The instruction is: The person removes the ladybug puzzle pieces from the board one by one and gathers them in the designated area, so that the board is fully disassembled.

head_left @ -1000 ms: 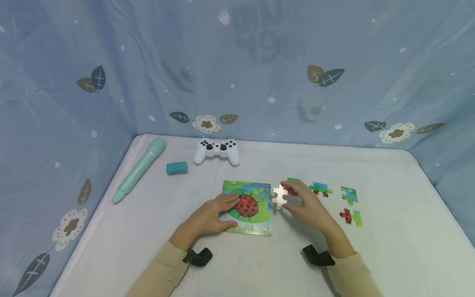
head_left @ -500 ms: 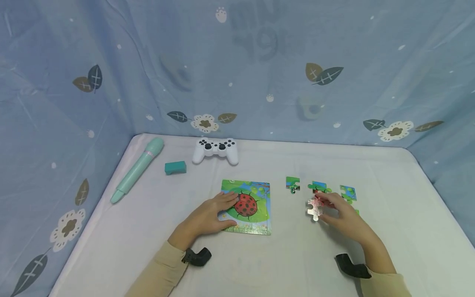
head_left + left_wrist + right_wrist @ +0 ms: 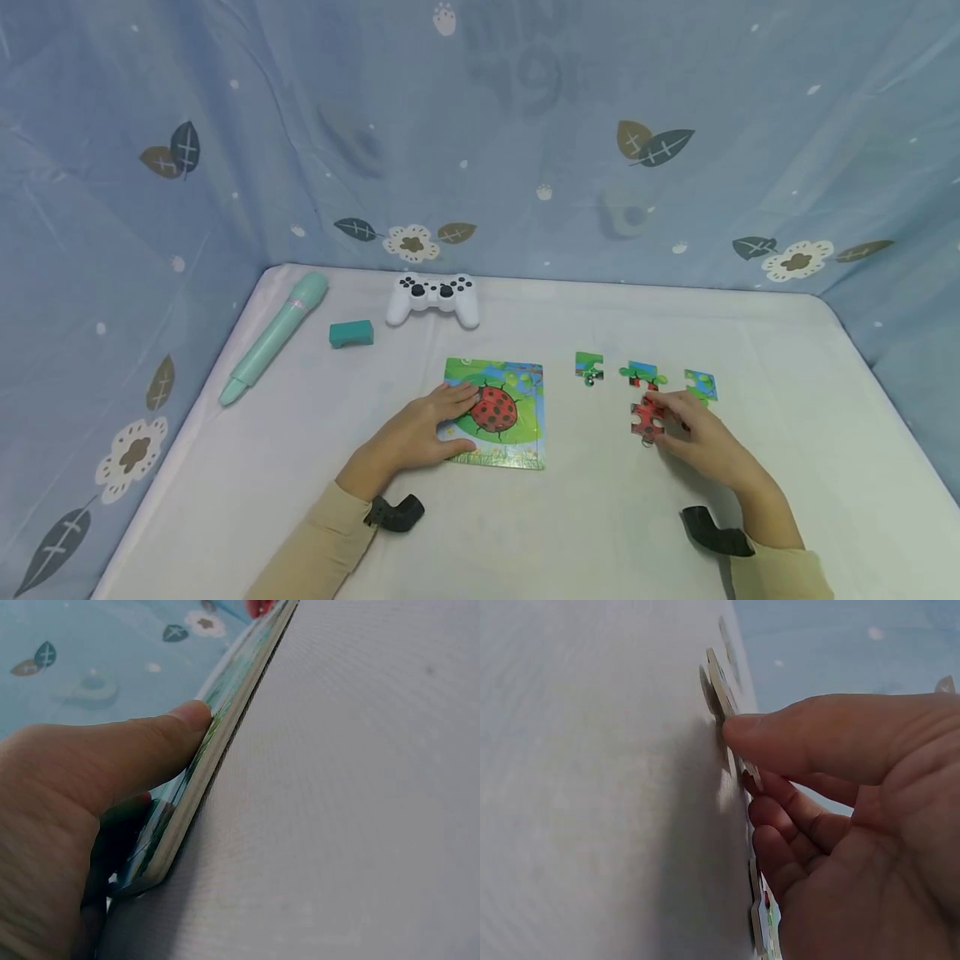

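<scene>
My left hand rests on the left side of a ladybug puzzle board, fingers spread over the picture. In the left wrist view, the thumb lies along the top of the board's near edge. To the right, my right hand pinches a red, black-spotted puzzle piece between thumb and fingers. That piece shows edge-on in the right wrist view, close to the tabletop. Just beyond it lies a blue-and-green puzzle piece. Another piece is mostly hidden beneath the right hand.
A green puzzle piece lies right of the board, and a blue-green one lies beyond the right hand. At the back left are a white game controller, a teal block and a mint-green microphone-shaped object.
My right hand has carried the puzzle piece from the board's right edge rightward to the loose pieces. Its red face now shows instead of a shiny glare. The left hand stays put.
</scene>
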{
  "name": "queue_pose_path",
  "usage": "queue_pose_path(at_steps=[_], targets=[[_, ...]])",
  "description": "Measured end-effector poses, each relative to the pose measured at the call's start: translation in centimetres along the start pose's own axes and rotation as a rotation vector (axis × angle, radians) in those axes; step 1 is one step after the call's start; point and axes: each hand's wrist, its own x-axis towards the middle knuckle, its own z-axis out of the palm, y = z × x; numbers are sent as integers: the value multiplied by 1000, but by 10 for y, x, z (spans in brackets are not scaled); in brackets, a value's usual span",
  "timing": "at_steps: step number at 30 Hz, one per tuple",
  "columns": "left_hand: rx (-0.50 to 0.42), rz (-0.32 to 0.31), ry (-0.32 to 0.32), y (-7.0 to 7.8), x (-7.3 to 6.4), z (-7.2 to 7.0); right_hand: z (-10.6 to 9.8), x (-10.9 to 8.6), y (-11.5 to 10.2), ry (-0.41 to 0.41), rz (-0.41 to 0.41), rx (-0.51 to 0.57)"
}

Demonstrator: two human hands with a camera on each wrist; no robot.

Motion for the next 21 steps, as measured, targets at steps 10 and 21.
queue_pose_path(at_steps=[10, 21], targets=[[4, -3, 0, 0, 1, -1, 2, 2, 0, 5, 0, -65], [-15, -16, 14, 0, -1, 1, -4, -1, -7, 2, 42, 112]])
